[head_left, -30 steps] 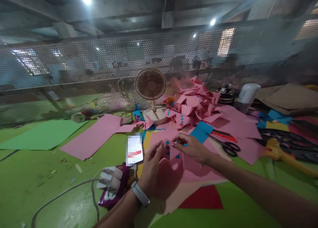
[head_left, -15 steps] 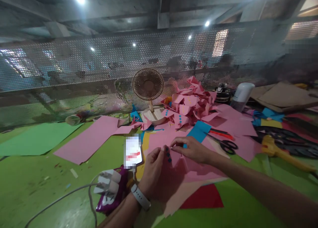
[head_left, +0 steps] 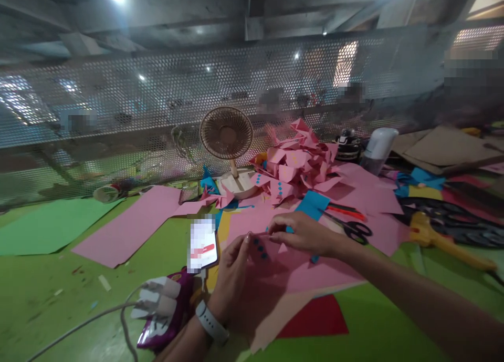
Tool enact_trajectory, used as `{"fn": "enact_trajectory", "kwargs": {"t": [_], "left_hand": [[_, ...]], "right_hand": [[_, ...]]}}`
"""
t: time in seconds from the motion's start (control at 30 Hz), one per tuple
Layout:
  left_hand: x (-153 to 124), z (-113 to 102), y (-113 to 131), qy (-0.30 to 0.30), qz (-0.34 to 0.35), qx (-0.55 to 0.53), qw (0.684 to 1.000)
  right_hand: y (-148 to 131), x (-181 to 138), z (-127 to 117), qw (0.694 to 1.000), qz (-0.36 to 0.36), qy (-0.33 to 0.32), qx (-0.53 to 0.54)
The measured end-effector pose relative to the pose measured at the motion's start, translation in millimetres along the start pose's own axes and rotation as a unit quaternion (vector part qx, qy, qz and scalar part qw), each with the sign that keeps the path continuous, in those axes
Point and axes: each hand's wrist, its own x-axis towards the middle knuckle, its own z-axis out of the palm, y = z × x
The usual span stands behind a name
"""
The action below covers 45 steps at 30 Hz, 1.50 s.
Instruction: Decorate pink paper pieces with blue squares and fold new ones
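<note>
Between my hands is a folded pink paper piece (head_left: pixel 260 252) with a row of small dark blue diamonds on it. My left hand (head_left: pixel 233 265), with a white watch band on its wrist, pinches the left edge of this piece between thumb and finger. At the upper right edge, the fingertips of my right hand (head_left: pixel 301 233) are closed on the same piece. Large pink sheets (head_left: pixel 338 272) lie beneath both hands. A blue paper piece (head_left: pixel 314 204) lies just beyond my right hand, and scissors (head_left: pixel 356 230) with black handles are to its right.
A small fan (head_left: pixel 227 133) stands at the back beside a heap of folded pink paper pieces (head_left: pixel 299 165). At left are a phone (head_left: pixel 202 245) and plugs on a purple case (head_left: pixel 147 338). A yellow glue gun (head_left: pixel 441 241) lies at right, and a mesh partition (head_left: pixel 157 115) runs behind.
My hands have drawn slightly apart, and more of the pink piece with its diamonds shows between them. The whole view has shifted a little.
</note>
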Motion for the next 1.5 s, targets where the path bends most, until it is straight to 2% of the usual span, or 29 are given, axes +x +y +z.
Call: {"fn": "enact_trajectory", "kwargs": {"t": [0.23,0.37,0.47,0.53,0.67,0.83,1.07,1.17,1.33,1.5], "left_hand": [[2,2,0,-0.014,0.027,0.033,0.999],[1,3,0,-0.009,0.025,0.019,0.999],[1,2,0,0.001,0.022,0.016,1.0],[0,2,1,0.005,0.016,0.013,1.0],[-1,2,2,-0.005,0.013,0.008,1.0],[-2,1,1,-0.004,0.027,0.034,0.999],[-3,1,-1,-0.018,0.024,0.046,0.998],[-4,2,1,-0.018,0.017,0.042,0.999],[-1,0,-2,-0.01,0.003,0.04,0.999],[3,-3,-2,-0.025,-0.015,0.042,0.999]], "right_hand": [[1,0,2,0.999,0.04,0.01,-0.009],[6,0,3,0.998,0.01,0.006,-0.055],[7,0,5,0.997,0.002,0.03,-0.069],[7,0,7,0.998,-0.003,0.037,-0.055],[6,1,12,1.0,-0.01,0.007,-0.004],[6,1,17,0.998,0.037,-0.01,0.044],[2,-2,20,1.0,0.011,-0.014,0.024],[3,-2,16,0.998,0.029,-0.029,0.055],[11,0,-4,0.985,0.074,-0.1,0.121],[13,-1,-17,0.981,0.083,-0.121,0.129]]}}
